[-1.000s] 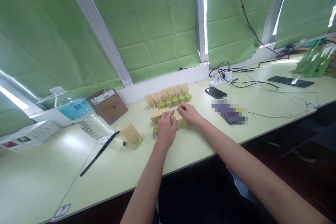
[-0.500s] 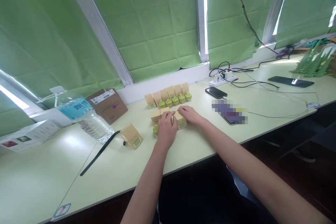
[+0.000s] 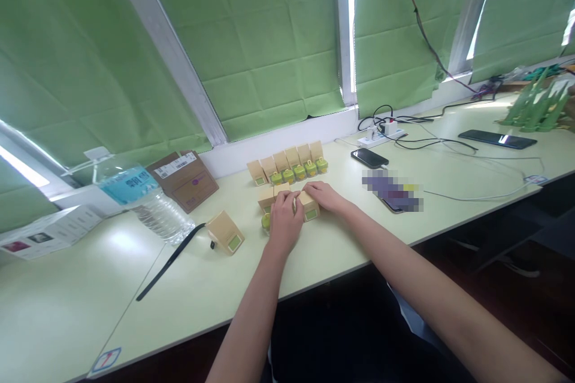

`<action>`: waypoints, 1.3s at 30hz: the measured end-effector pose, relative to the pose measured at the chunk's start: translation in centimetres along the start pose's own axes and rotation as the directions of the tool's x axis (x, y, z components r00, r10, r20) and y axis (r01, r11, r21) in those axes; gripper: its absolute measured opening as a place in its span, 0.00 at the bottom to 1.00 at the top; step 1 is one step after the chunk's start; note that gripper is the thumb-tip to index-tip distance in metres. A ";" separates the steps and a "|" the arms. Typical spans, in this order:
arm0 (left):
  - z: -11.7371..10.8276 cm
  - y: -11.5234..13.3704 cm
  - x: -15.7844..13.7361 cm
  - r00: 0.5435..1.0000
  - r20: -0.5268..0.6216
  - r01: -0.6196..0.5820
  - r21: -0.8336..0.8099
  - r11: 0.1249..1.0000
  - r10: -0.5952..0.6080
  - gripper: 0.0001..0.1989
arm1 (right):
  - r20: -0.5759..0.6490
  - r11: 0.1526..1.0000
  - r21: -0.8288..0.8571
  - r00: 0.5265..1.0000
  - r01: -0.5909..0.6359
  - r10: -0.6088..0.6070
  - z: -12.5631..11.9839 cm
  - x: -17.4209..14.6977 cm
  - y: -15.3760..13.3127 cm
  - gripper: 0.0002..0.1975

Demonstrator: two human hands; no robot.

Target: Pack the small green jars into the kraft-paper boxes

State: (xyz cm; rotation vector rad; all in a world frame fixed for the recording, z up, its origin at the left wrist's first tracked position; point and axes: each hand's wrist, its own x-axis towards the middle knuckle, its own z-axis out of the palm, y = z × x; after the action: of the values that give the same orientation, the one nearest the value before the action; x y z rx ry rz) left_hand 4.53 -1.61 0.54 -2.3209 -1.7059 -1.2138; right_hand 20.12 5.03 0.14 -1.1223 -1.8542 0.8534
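A tan box (image 3: 309, 207) sits between half-curled left fingers (image 3: 281, 200) and right fingers (image 3: 314, 187) (hold unclear).

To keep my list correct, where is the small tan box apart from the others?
In the head view, the small tan box is on the table, left of the left hand, beside the upper end of the black strap.

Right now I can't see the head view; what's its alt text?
A person's left hand and right hand at a small tan box on a table; behind them stands a row of similar boxes, most with green-topped containers in front.
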 end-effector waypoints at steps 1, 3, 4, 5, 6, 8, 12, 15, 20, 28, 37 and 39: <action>0.0 0.0 0.0 1.000 0.000 0.003 0.001 1.000 -0.003 0.15 | 0.000 1.000 -0.005 1.000 -0.001 0.001 0.0 0.0 0.0 0.17; 0.0 0.0 0.0 1.000 0.002 0.007 0.008 1.000 -0.007 0.15 | -0.002 1.000 -0.011 1.000 0.000 0.000 0.0 0.0 0.0 0.17; 0.0 0.0 0.0 1.000 0.002 0.007 0.013 1.000 -0.007 0.15 | -0.005 1.000 -0.012 1.000 0.004 -0.004 0.0 0.0 0.1 0.17; 0.0 0.1 0.0 1.000 0.001 0.006 0.017 1.000 -0.006 0.15 | -0.015 1.000 -0.011 1.000 0.010 -0.010 0.1 0.0 0.1 0.16; 0.0 0.1 0.0 1.000 -0.001 0.005 0.018 1.000 -0.005 0.15 | -0.032 1.000 -0.008 0.999 0.020 -0.020 0.1 0.0 0.1 0.15; 0.0 0.1 0.0 1.000 -0.009 -0.001 0.001 1.000 0.001 0.14 | -0.086 0.999 0.002 0.995 0.050 -0.050 0.1 0.0 0.1 0.13; -0.1 0.1 0.0 0.998 -0.064 -0.020 -0.087 0.996 0.014 0.12 | -0.155 0.987 0.034 0.977 0.155 -0.148 0.0 -0.1 -0.3 0.09; -0.1 0.0 0.0 0.992 -0.124 -0.041 -0.129 0.991 0.025 0.10 | -0.073 0.978 0.053 0.977 0.204 -0.200 -0.1 -0.5 -0.7 0.09; -0.3 0.1 0.1 0.976 -0.212 -0.079 -0.156 0.985 0.045 0.07 | 0.084 0.981 0.051 0.978 0.189 -0.193 0.0 -1.0 -1.1 0.14; -0.2 0.1 0.1 0.968 -0.243 -0.097 -0.149 0.984 0.059 0.08 | -0.255 0.990 -0.133 0.963 0.049 -0.082 0.0 -0.1 0.1 0.16; -0.2 0.2 0.0 0.972 -0.224 -0.111 -0.148 0.983 0.076 0.09 | -0.412 0.991 -0.107 0.911 -0.076 0.026 -1.1 0.3 0.8 0.11; -0.2 0.3 -0.1 0.980 -0.176 -0.120 -0.140 0.983 0.094 0.09 | -0.379 0.994 -0.096 0.925 -0.046 0.006 -0.8 0.3 0.7 0.13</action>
State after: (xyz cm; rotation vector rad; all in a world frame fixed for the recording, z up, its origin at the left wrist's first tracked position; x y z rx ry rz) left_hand 4.66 -1.95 0.75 -2.2777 -1.4636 -1.5165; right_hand 20.97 5.71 -0.04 -1.2778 -1.5764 0.5125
